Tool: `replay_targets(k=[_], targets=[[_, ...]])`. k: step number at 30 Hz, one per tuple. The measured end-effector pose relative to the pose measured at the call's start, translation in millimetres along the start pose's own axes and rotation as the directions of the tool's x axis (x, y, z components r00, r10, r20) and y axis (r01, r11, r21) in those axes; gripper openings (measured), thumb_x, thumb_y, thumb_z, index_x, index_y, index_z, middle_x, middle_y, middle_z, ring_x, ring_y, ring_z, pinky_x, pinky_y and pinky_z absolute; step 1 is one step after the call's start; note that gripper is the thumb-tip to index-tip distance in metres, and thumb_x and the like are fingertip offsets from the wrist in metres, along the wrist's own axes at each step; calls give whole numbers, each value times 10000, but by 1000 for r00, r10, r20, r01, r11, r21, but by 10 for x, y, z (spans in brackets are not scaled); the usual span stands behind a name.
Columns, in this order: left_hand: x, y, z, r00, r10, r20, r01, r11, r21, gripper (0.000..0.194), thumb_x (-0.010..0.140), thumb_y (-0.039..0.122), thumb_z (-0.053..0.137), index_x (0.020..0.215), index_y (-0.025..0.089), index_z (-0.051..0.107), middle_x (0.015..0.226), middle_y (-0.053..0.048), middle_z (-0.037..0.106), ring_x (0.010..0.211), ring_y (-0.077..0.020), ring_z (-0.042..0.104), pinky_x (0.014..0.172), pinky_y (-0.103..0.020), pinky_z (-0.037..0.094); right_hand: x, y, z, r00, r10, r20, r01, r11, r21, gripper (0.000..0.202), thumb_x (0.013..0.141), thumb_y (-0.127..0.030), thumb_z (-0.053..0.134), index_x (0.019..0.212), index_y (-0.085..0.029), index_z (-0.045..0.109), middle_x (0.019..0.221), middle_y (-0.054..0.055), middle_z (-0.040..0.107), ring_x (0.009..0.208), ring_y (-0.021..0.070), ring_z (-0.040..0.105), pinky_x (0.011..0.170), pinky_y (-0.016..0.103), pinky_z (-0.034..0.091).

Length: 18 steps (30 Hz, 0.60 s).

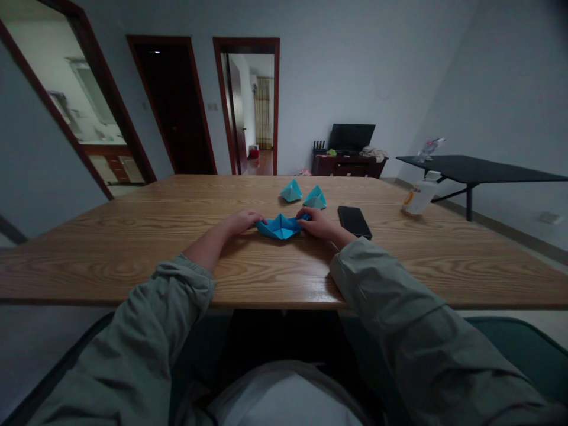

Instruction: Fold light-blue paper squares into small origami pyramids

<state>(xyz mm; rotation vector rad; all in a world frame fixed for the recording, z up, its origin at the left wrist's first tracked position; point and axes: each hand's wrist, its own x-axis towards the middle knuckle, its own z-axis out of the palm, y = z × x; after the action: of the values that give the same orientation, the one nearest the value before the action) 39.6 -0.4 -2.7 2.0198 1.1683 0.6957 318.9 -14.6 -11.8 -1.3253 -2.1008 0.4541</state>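
Note:
A folded blue paper boat [280,228] rests on the wooden table [266,278], its peak pointing up in the middle. My left hand [243,221] pinches its left end, and my right hand [320,223] grips the right end between thumb and fingers. Just beyond it stand two light-blue folded paper pieces, one to the left [291,191] and one to the right [315,198]. The fingertips partly hide both ends of the boat.
A black phone [354,222] lies right of my right hand. Farther right is a white bottle [420,194]. Beyond the table are a black table [479,168] at the right and a television [351,137] on a dark cabinet.

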Motion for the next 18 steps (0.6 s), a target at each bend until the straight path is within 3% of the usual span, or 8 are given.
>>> replay_targets(k=[7, 18], targets=[[93, -165, -27, 999, 46, -26, -44, 996, 80, 312, 737, 284, 457, 812, 199, 748, 908, -70, 692, 877, -198, 577, 736, -250, 450, 13, 8, -10, 1000, 5, -1, -6, 1000, -31, 223, 795, -257, 560, 959, -175, 687, 767, 29, 641, 652, 144, 524, 601, 240, 381], [0, 32, -8, 999, 26, -42, -19, 989, 144, 343, 717, 281, 458, 822, 170, 765, 651, -36, 595, 643, -165, 481, 599, -250, 372, -24, -92, -44, 996, 23, 86, -18, 998, -56, 331, 774, -168, 478, 964, -183, 749, 618, 2, 620, 522, 124, 461, 530, 249, 345]])
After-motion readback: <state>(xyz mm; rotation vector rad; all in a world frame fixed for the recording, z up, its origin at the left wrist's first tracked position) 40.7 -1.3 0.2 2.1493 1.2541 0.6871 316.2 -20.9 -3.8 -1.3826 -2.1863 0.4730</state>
